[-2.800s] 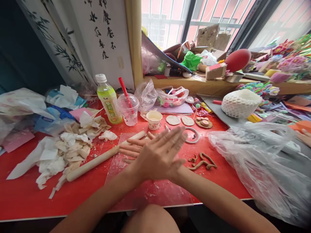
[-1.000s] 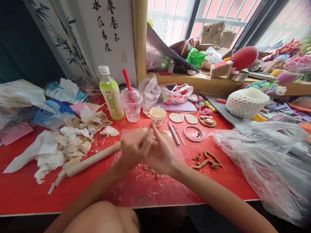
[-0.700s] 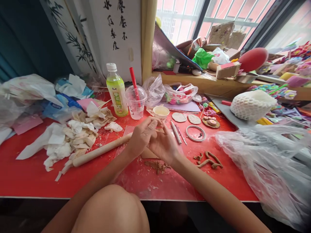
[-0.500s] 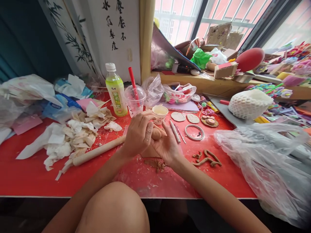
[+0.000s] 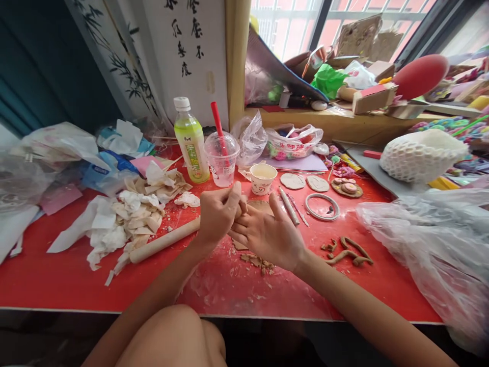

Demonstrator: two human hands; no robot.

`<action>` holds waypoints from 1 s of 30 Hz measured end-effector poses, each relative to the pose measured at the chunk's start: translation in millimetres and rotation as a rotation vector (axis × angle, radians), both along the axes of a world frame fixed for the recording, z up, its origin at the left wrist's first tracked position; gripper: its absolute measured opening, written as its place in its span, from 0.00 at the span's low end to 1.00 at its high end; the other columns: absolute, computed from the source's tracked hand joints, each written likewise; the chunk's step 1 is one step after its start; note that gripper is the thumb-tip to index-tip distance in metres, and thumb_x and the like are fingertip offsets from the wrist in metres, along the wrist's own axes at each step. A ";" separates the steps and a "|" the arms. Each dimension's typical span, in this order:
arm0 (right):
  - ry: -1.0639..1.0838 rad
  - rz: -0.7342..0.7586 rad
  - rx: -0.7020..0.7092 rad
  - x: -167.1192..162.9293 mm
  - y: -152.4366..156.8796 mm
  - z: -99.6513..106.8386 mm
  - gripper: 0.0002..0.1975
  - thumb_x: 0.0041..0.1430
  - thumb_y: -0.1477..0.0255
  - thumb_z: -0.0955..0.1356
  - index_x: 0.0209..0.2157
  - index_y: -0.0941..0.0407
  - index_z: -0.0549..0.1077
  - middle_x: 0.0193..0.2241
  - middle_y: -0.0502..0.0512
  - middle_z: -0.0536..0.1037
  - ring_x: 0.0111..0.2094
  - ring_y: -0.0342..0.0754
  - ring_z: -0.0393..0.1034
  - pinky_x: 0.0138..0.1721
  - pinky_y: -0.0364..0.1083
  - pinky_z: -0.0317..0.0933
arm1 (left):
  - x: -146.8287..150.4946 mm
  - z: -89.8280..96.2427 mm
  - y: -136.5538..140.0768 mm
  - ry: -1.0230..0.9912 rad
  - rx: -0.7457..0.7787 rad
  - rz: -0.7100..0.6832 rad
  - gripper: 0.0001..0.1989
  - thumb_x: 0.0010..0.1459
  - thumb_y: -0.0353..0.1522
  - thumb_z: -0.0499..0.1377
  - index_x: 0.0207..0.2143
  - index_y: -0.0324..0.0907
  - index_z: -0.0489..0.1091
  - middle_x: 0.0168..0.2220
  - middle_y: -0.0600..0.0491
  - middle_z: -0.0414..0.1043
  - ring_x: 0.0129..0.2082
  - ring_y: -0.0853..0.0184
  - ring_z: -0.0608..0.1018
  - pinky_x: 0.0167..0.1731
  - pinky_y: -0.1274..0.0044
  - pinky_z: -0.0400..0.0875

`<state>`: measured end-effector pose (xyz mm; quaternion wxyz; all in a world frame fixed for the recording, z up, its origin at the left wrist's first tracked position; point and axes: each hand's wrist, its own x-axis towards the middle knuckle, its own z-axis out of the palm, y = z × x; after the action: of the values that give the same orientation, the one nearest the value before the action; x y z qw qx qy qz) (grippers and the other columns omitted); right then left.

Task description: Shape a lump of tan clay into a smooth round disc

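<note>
My left hand [image 5: 219, 211] is curled closed over the red table, its fingers at the fingertips of my right hand. It appears to hold the brown clay ball, which is mostly hidden by the fingers. My right hand [image 5: 271, 237] lies open, palm up, fingers stretched toward the left; its palm shows bare. Beneath both hands is a flat brown clay slab [image 5: 260, 206], partly covered. Clay scraps [image 5: 257, 263] lie just in front of it. A rolling pin [image 5: 166, 240] rests left of my left hand. Behind the hands stands a paper cup [image 5: 263, 179].
Right of the hands lie a pale stick tool [image 5: 289, 206], a ring [image 5: 322, 207], two pale discs [image 5: 293, 181] and clay coils [image 5: 349, 253]. A drink bottle [image 5: 191, 145] and plastic cup [image 5: 221, 158] stand behind. Crumpled tissues [image 5: 126, 219] lie left, a plastic bag [image 5: 416, 244] right.
The clay ball was visible between my two palms. Now my left hand has curled shut and my right palm has opened out flat. The view has shifted slightly left.
</note>
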<state>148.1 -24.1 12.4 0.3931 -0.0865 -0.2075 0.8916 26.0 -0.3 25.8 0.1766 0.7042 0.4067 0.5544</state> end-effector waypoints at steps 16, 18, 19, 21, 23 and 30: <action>-0.267 -0.601 -0.372 17.8 13.7 -7.4 0.19 0.59 0.66 0.63 0.16 0.57 0.60 0.12 0.47 0.63 0.12 0.37 0.55 0.10 0.35 0.49 | -6.0 2.9 10.2 0.331 0.401 0.082 0.12 0.64 0.30 0.45 0.41 0.41 0.67 0.41 0.49 0.72 0.44 0.64 0.71 0.48 0.67 0.64; -0.303 -0.538 -0.289 18.0 14.1 -8.1 0.22 0.59 0.66 0.63 0.13 0.56 0.56 0.09 0.46 0.59 0.10 0.37 0.48 0.08 0.37 0.39 | -4.8 3.9 7.0 0.377 0.444 0.097 0.11 0.63 0.29 0.46 0.40 0.40 0.68 0.38 0.49 0.73 0.42 0.64 0.72 0.45 0.67 0.66; -0.308 -0.514 -0.249 17.7 14.1 -8.3 0.22 0.59 0.66 0.63 0.13 0.56 0.56 0.09 0.45 0.59 0.10 0.37 0.48 0.08 0.37 0.39 | -3.1 2.8 5.6 0.410 0.474 0.087 0.11 0.62 0.28 0.47 0.41 0.40 0.68 0.39 0.48 0.73 0.42 0.63 0.72 0.46 0.67 0.67; -0.276 -0.474 -0.180 16.5 13.4 -7.6 0.20 0.60 0.63 0.62 0.16 0.57 0.62 0.12 0.47 0.64 0.13 0.38 0.56 0.12 0.37 0.49 | 1.1 -2.0 3.7 0.496 0.557 0.043 0.13 0.60 0.29 0.49 0.45 0.36 0.67 0.44 0.44 0.72 0.47 0.60 0.72 0.48 0.66 0.67; -0.211 -0.377 -0.113 15.6 11.2 -4.7 0.21 0.60 0.56 0.59 0.25 0.57 0.69 0.20 0.50 0.71 0.22 0.41 0.65 0.22 0.39 0.61 | 5.1 -8.5 2.8 0.600 0.625 -0.012 0.17 0.59 0.32 0.51 0.49 0.33 0.65 0.49 0.40 0.70 0.52 0.57 0.69 0.51 0.64 0.66; -0.037 -0.175 -0.119 12.6 -0.1 8.9 0.32 0.59 0.45 0.48 0.37 0.56 0.66 0.31 0.53 0.73 0.32 0.43 0.68 0.34 0.43 0.64 | 4.9 -11.2 -5.4 0.554 0.678 -0.061 0.13 0.59 0.32 0.53 0.23 0.37 0.68 0.22 0.49 0.72 0.24 0.67 0.75 0.25 0.77 0.70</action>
<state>160.7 -24.3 21.3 0.4597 -0.1440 -0.1531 0.8628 30.9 -5.7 14.6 -0.1641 0.8562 0.2127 0.4412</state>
